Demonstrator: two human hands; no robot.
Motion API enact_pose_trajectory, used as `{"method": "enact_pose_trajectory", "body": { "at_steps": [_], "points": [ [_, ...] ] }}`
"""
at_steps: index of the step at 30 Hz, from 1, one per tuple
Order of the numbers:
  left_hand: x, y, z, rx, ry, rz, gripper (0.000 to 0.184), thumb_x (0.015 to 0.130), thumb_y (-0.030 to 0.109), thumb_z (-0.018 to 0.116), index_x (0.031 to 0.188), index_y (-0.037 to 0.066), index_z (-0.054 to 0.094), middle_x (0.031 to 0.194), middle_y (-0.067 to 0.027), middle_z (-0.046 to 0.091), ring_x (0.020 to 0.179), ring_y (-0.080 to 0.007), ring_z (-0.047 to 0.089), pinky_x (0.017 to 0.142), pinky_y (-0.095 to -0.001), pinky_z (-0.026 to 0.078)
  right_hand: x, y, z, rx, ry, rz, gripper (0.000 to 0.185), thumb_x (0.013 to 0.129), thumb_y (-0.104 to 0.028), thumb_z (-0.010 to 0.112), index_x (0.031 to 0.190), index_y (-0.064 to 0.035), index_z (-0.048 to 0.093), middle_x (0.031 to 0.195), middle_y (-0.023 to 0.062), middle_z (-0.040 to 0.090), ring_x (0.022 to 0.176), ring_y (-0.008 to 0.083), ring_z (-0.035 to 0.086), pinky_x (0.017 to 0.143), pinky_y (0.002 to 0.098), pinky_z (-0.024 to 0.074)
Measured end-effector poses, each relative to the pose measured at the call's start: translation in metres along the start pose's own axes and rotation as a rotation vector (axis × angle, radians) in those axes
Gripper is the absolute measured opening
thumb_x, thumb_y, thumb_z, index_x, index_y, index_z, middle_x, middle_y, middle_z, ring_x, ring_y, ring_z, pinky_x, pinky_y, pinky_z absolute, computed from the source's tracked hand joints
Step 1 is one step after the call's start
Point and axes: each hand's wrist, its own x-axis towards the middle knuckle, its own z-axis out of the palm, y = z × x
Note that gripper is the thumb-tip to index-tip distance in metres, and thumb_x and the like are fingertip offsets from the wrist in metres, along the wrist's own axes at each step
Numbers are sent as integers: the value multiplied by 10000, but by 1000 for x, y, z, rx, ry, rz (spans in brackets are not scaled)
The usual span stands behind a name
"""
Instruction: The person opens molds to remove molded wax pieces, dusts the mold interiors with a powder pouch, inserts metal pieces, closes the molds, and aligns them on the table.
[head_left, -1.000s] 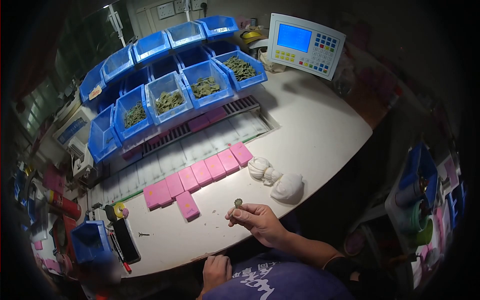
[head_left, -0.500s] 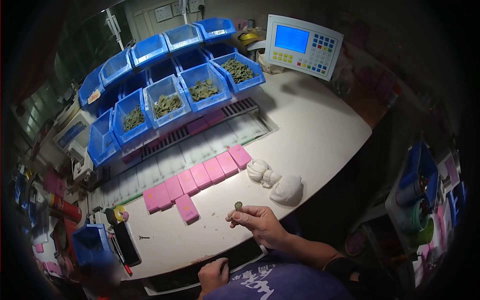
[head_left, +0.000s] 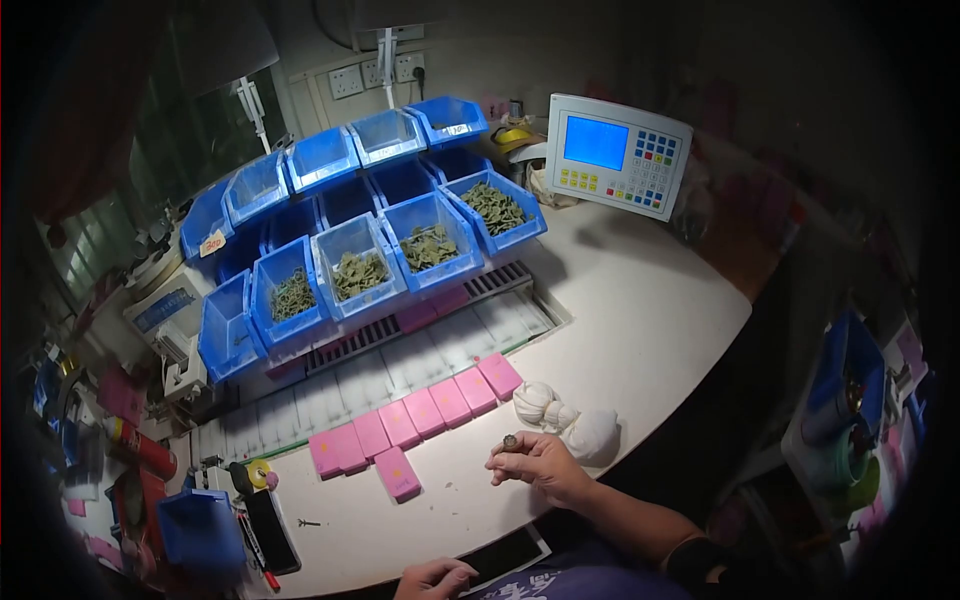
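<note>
My right hand (head_left: 548, 468) is raised over the front of the white table, its thumb and fingers pinching a small round greenish-brown piece (head_left: 510, 442). What kind of piece it is, I cannot make out. My left hand (head_left: 435, 579) rests low at the table's front edge with fingers curled in, and no object shows in it. Left of my right hand lies a single pink block (head_left: 397, 474), below a row of similar pink blocks (head_left: 422, 410). A knotted white cloth bundle (head_left: 590, 434) sits just behind my right hand.
Tiered blue bins (head_left: 432, 240) stand at the back, several holding dull green pieces. A keypad display (head_left: 620, 155) is at the back right. A black phone-like slab (head_left: 272, 530), a red pen (head_left: 271, 579) and a small dark twig-like piece (head_left: 309, 523) lie at left.
The view has tilted up, so the table and bins sit lower and slightly right. My right hand still pinches the small piece, now turned differently. My left hand stays curled near the edge.
</note>
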Motion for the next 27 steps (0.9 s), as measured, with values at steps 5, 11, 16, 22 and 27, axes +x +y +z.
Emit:
{"method": "enact_pose_trajectory", "body": {
  "at_steps": [5,11,16,22,27],
  "points": [
    [1,91,14,-419,-164,578,246,943,237,630,917,-1,683,810,-91,607,704,-175,534,656,-295,436,19,-6,-9,-42,97,-12,242,899,-36,672,1101,89,628,1063,127,653,909,196,671,850,313,569],
    [19,191,59,-639,-723,853,283,880,286,705,1001,31,708,836,-75,563,890,-233,516,728,-335,427,33,-16,-7,-332,204,-32,275,956,-156,632,1149,40,645,1003,75,691,919,145,677,765,236,531],
    [18,197,91,-959,-850,1228,283,866,289,730,1012,47,722,956,-93,541,897,-210,483,717,-286,408,61,-66,-13,-656,411,-148,228,971,-188,606,1060,6,684,900,64,699,768,97,636,669,223,499],
    [15,184,97,-1022,-880,862,291,804,289,772,934,33,726,1014,-132,500,785,-161,478,652,-230,388,214,-192,-57,-1178,682,-927,300,906,-277,661,1003,0,720,734,45,690,635,99,607,627,263,475],
    [2,169,93,-1058,-773,808,273,792,263,780,903,19,728,1073,-170,464,773,-167,475,667,-225,378,234,-193,-43,-1367,621,-1000,326,850,-233,678,1079,-2,700,958,165,716,855,282,675,816,386,512]
  ]
}}
